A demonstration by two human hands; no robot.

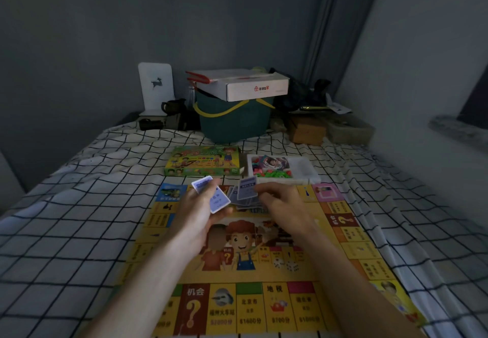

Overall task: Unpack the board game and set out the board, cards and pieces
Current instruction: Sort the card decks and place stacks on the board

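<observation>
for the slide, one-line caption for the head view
Both hands, left and right, sorting blue cards above the unfolded game board.

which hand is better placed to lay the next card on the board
Right, probably. The right hand pinches one card just above the loose pile on the board; the left hand grips several cards.

Both forearms are bare to the frame's edge, with no sleeves, rings or watch.
</observation>
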